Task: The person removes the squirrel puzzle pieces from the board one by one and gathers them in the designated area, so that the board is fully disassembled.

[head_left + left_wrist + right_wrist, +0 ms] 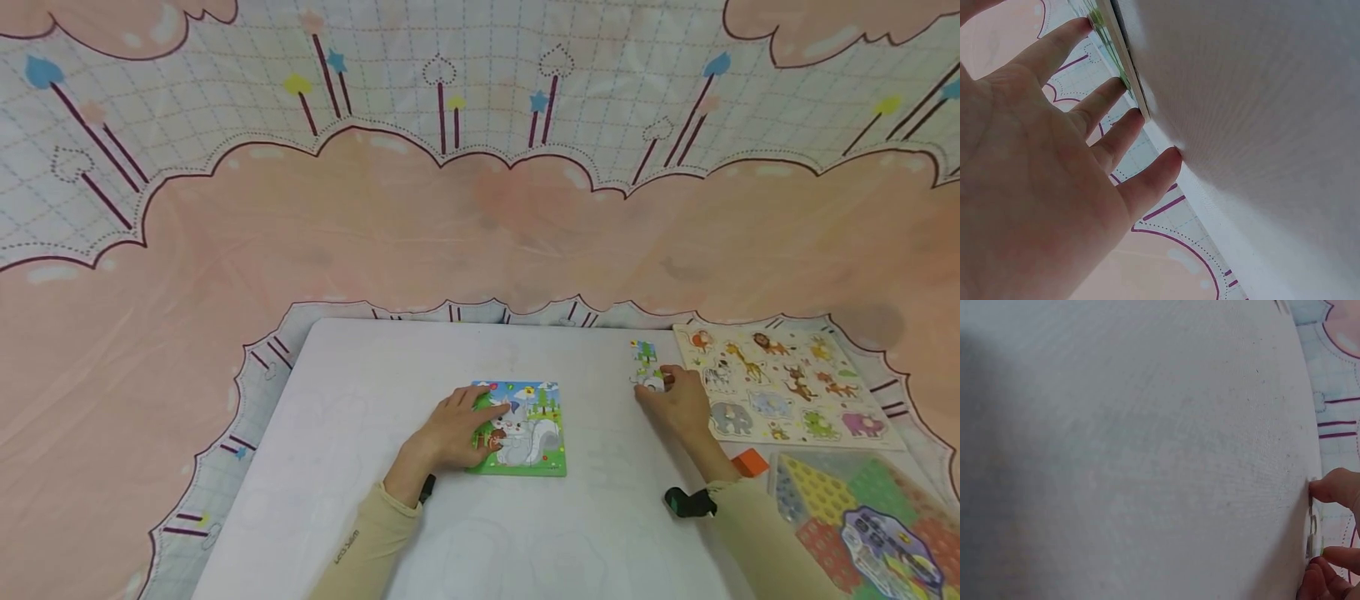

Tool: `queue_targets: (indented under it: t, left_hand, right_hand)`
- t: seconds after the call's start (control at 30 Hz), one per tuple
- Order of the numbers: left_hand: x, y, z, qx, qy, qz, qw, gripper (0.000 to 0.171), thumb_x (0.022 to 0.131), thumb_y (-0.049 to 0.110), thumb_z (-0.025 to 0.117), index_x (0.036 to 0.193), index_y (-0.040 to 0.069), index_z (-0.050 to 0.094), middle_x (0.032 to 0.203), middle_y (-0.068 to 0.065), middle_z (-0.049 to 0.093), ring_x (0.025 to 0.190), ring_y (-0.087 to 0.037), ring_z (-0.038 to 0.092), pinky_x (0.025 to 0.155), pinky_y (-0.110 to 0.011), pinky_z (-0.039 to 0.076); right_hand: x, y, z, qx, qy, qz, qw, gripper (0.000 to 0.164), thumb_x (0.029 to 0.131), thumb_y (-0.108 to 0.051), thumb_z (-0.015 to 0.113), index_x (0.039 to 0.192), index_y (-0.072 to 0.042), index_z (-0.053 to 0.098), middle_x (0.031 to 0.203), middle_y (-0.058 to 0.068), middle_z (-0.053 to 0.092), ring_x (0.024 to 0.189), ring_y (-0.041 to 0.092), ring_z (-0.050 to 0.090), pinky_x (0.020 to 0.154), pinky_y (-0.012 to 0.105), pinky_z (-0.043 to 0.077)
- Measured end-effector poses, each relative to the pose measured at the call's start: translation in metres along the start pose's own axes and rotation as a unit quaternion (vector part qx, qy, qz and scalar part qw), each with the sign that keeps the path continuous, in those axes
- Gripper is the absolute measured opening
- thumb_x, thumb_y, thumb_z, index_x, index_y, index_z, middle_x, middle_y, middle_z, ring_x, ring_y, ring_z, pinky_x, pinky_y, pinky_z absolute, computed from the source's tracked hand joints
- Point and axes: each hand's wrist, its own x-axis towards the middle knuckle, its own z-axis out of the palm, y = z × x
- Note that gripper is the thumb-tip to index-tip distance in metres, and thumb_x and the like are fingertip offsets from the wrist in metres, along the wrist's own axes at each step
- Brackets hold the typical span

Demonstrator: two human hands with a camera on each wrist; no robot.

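Observation:
A square jigsaw puzzle (536, 446) with a grey-and-white squirrel on a green ground lies mid-table. My left hand (450, 433) rests across its left side, fingers spread and fairly straight; in the left wrist view the fingertips (1119, 87) touch the board's edge and the little finger reaches the table. To the right, my right hand (681, 407) pinches a small group of puzzle pieces (654, 382) between thumb and fingers, low at the tabletop. The right wrist view shows the thumb (1338, 486) and fingers at opposite ends of these pieces. More colourful pieces (643, 350) lie just beyond them.
A wooden animal board (780, 379) lies at the back right, beside my right hand. Nearer are an orange block (750, 462) and a clear-lidded box (847, 500) with coloured contents, close to my right forearm. A cloud-patterned cloth (480, 225) hangs behind the white table (360, 400).

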Motion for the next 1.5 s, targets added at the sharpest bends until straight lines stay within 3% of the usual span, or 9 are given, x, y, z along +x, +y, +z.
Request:
queue_targets:
  t: [0.17,0.37,0.67,0.93,1.23,1.5]
  left_hand:
    - [0.000,0.000,0.000,-0.009,0.005,0.005,0.9999,0.057,0.090,0.032,0.064,0.144,0.018,0.053,0.153,-0.017,0.033,0.139,-0.040,0.030,0.108,-0.060,0.031]
    - [0.000,-0.002,0.002,-0.010,0.006,0.009,0.9999,0.057,0.089,0.031,0.064,0.143,0.016,0.053,0.152,-0.019,0.033,0.137,-0.043,0.030,0.109,-0.060,0.030]
    - [0.001,-0.002,0.003,-0.010,-0.006,-0.003,0.9999,0.058,0.090,0.035,0.064,0.145,0.019,0.052,0.154,-0.016,0.031,0.139,-0.041,0.029,0.110,-0.060,0.029]
    - [0.002,-0.004,0.004,-0.005,-0.008,-0.007,0.9999,0.059,0.090,0.034,0.064,0.146,0.022,0.051,0.155,-0.015,0.031,0.141,-0.038,0.028,0.111,-0.058,0.028]
    - [0.001,-0.001,0.002,-0.002,-0.008,-0.005,1.0000,0.058,0.090,0.034,0.064,0.146,0.022,0.051,0.155,-0.015,0.031,0.140,-0.038,0.028,0.111,-0.058,0.029]
    - [0.001,-0.001,0.001,-0.003,-0.006,-0.005,1.0000,0.058,0.090,0.035,0.063,0.145,0.022,0.051,0.154,-0.015,0.032,0.140,-0.040,0.028,0.110,-0.059,0.029]
  right_hand:
    - [0.001,0.001,0.000,0.006,0.005,-0.005,1.000,0.060,0.082,-0.023,0.074,0.124,0.015,0.057,0.105,0.028,0.059,0.091,0.036,0.055,0.073,0.043,0.045]
    - [0.002,0.000,0.000,0.001,0.005,-0.012,1.000,0.059,0.083,-0.021,0.073,0.123,0.018,0.056,0.107,0.030,0.058,0.092,0.036,0.052,0.080,0.049,0.046]
    - [0.003,-0.007,0.007,0.003,-0.012,-0.005,1.000,0.057,0.089,-0.028,0.066,0.133,0.007,0.055,0.135,0.031,0.046,0.121,0.047,0.041,0.100,0.060,0.034]
    - [0.002,-0.011,0.015,-0.012,-0.009,-0.018,1.000,0.046,0.091,-0.026,0.062,0.126,0.003,0.063,0.136,0.031,0.045,0.120,0.049,0.037,0.091,0.059,0.036]
    - [0.000,-0.010,0.019,-0.043,-0.001,-0.050,0.998,0.051,0.090,-0.025,0.061,0.128,0.009,0.060,0.137,0.032,0.045,0.119,0.053,0.037,0.092,0.060,0.035]
    - [-0.004,-0.011,0.020,-0.032,0.024,-0.024,0.999,0.057,0.087,-0.027,0.067,0.129,0.010,0.057,0.131,0.035,0.044,0.118,0.050,0.037,0.091,0.059,0.035]
